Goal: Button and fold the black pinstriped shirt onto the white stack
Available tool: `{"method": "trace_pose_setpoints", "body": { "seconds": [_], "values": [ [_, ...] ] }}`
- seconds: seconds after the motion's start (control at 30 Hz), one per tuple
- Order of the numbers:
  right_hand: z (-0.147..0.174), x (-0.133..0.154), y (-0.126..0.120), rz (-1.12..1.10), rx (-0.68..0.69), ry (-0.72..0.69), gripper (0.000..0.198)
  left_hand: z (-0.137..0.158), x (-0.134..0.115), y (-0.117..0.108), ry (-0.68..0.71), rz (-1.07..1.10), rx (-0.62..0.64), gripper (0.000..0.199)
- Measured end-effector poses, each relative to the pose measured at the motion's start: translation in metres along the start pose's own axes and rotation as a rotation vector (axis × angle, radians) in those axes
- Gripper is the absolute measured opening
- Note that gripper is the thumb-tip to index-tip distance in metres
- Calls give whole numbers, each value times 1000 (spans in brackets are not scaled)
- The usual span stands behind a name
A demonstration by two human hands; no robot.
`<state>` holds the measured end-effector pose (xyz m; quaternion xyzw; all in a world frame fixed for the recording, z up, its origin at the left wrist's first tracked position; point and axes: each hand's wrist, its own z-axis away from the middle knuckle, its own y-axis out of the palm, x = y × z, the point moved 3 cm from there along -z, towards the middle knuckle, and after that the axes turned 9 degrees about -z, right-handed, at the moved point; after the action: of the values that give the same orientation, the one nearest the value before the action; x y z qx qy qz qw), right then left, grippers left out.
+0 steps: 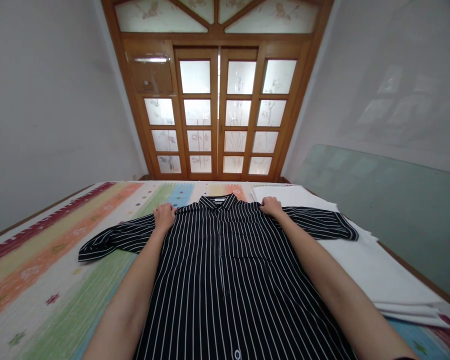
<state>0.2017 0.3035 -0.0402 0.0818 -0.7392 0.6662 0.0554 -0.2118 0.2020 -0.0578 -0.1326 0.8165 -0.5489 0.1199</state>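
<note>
A black shirt with white stripes lies spread front side up, its collar at the far end and both sleeves stretched out sideways. My left hand is closed on the shirt's left shoulder seam, fingers curled over the cloth. On the opposite shoulder, my right hand pinches the fabric near the top edge. Buttons run down the middle of the front, and a chest pocket shows on the right side. My forearms cover part of the shirt's sides, and its lower hem is out of view.
Beneath the shirt is a colourful striped cloth. Folded white sheets are stacked at the right, partly under the right sleeve. A pale green glass panel leans against the right wall. Wooden doors with glass panes stand beyond the far edge.
</note>
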Motion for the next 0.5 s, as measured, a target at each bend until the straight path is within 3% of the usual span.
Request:
{"method": "trace_pose_setpoints", "body": {
  "seconds": [0.2,0.27,0.37,0.43,0.5],
  "values": [
    [-3,-4,0,-97,-215,-75,23,-1,2,5,-34,53,-70,29],
    [-3,-4,7,-93,-190,-118,23,-1,2,6,-30,24,-57,28],
    [-6,-2,13,-47,-140,-26,30,-1,0,6,-9,-24,-25,27],
    [-11,6,12,6,-157,42,34,-1,0,6,-4,-41,-28,27],
    [-17,21,8,37,-196,9,37,-1,-2,6,0,-51,-42,28]
  ]
}}
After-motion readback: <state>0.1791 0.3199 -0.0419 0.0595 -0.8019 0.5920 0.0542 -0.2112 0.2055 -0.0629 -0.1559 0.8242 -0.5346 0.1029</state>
